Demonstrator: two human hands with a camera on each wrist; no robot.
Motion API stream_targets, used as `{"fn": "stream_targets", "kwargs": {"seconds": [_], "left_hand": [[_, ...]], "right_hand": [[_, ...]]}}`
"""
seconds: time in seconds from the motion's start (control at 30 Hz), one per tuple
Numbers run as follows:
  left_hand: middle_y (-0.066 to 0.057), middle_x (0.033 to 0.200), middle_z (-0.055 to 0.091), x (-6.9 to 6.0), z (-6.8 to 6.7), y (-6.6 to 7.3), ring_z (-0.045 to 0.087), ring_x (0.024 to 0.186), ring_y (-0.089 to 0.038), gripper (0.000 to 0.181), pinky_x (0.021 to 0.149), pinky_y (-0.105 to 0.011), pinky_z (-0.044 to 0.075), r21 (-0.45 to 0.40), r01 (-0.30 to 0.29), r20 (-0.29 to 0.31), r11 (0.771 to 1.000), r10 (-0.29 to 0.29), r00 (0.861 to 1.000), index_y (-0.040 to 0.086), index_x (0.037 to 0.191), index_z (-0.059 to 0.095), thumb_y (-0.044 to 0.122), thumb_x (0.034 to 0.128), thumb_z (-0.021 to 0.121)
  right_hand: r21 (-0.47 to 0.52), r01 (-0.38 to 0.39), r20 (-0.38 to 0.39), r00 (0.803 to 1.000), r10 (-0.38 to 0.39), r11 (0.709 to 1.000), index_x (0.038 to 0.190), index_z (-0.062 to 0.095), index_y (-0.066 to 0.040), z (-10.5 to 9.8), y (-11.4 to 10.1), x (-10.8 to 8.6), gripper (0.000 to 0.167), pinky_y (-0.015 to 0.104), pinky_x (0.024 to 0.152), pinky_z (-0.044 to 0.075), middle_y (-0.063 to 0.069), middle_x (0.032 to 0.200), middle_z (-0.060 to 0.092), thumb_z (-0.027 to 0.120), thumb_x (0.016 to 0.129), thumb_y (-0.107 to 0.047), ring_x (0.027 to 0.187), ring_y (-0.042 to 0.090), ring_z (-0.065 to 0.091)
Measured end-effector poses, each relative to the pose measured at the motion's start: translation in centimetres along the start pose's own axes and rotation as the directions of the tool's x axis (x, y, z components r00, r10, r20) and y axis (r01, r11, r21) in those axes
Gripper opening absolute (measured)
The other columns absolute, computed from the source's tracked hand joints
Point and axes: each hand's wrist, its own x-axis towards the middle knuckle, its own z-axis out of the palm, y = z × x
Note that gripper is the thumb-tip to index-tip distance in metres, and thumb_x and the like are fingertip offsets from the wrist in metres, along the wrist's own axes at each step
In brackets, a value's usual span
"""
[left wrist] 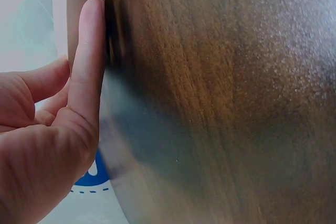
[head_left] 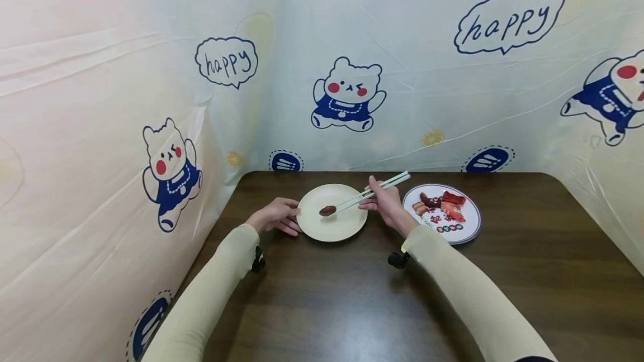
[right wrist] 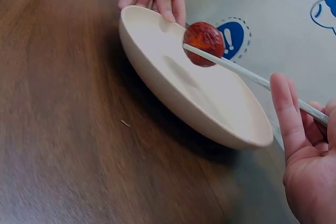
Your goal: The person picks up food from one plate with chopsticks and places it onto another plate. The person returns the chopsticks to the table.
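A cream plate sits on the table, and my left hand holds its left rim, the thumb over the edge and fingers outside it. My right hand grips a pair of pale chopsticks from the plate's right side. Between the chopstick tips is a glossy reddish-brown round piece of food. In the right wrist view, this piece appears above the plate's surface, casting a shadow on it. The left wrist view shows the left fingers along the plate's outer side.
A white, blue-rimmed plate stands right of my right hand, carrying several food pieces, among them a red one and an orange-pink one. Behind the brown wooden table hangs a printed cloth, also along the left side.
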Motion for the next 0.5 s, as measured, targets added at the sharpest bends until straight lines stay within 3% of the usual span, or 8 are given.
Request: {"fn": "stream_targets", "kwargs": {"seconds": [0.5], "left_hand": [[-0.026,0.107,0.069,-0.1,0.2,0.0,0.077,0.082,-0.030,0.047,0.075,-0.045,0.067,-0.007,0.001,-0.005,1.000,-0.001,1.000,-0.001,0.157,0.041,0.011,0.1119,0.052]], "right_hand": [[-0.026,0.012,-0.062,0.998,-0.014,1.000,0.116,0.054,0.014,1.6,1.5,0.2,0.046,0.036,0.065,0.067,0.016,0.078,0.069,0.057,0.111,-0.032,0.059,0.021,0.073]]}}
